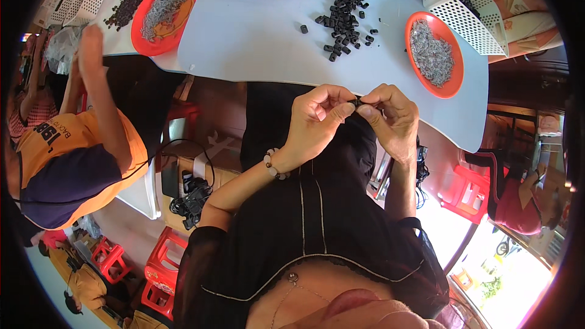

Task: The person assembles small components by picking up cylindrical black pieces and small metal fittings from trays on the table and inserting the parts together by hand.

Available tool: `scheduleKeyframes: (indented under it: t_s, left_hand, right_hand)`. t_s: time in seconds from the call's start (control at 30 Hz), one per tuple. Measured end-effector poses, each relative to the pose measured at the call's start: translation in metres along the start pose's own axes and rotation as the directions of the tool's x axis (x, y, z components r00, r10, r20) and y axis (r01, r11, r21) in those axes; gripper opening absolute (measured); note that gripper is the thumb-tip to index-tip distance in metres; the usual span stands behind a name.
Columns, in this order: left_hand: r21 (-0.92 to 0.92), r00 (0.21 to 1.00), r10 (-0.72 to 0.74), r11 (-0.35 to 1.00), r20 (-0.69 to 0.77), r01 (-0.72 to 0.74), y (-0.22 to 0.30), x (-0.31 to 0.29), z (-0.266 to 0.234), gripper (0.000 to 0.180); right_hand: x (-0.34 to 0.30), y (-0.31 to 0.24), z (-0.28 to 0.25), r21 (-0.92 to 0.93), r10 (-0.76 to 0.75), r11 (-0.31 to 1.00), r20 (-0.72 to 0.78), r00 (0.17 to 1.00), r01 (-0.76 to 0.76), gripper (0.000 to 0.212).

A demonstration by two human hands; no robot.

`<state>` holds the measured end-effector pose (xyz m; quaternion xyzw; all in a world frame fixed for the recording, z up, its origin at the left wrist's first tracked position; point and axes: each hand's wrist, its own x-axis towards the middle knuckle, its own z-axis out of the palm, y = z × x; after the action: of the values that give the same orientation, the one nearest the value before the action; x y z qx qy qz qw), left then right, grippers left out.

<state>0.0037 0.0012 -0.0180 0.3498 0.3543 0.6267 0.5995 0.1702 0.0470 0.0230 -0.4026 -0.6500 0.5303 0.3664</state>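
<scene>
Across twelve o'clock of our head view stretches a pale blue, smooth-topped bench [256,36]. Toward two o'clock, close to centre, our left hand [320,113] and right hand [391,117] together pinch one small black part [357,103] by the bench's near edge. Loose, blocky black pieces [345,19] lie at one o'clock; farther out at two sits an oval orange-red dish [457,58] of small clear pieces [431,53].

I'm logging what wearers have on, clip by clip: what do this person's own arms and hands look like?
Both the left hand and right hand are ungloved. The left wrist wears a beaded bracelet, pale and dark. Sheer black sleeves leave both forearms bare.
</scene>
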Motion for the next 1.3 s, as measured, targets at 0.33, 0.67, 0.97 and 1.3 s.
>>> scheduleKeyframes:
  t_s: [0.33, 0.67, 0.97, 1.3]
  left_hand:
    - [0.02, 0.999, 0.03, 0.999, -0.016, -0.03, 0.0, -0.001, -0.002, 0.015]
    - [0.016, 0.998, 0.061, 0.998, 0.026, -0.062, 0.005, -0.002, -0.001, 0.015]
    - [0.059, 0.994, 0.092, 0.994, 0.066, -0.096, 0.009, -0.002, -0.002, 0.009]
    - [0.127, 0.986, 0.162, 0.978, 0.03, -0.165, 0.003, -0.003, -0.003, 0.009]
  right_hand:
    - [0.002, 0.01, 0.005, 0.348, 0.124, 0.933, -0.082, 0.989, -0.088, 0.012]
    - [0.003, 0.027, 0.006, 0.537, 0.151, 0.831, 0.029, 0.988, -0.143, 0.018]
    - [0.004, 0.024, 0.004, 0.515, 0.185, 0.83, 0.106, 0.977, -0.213, 0.024]
    - [0.002, 0.023, 0.006, 0.475, 0.177, 0.855, 0.11, 0.978, -0.208, 0.025]
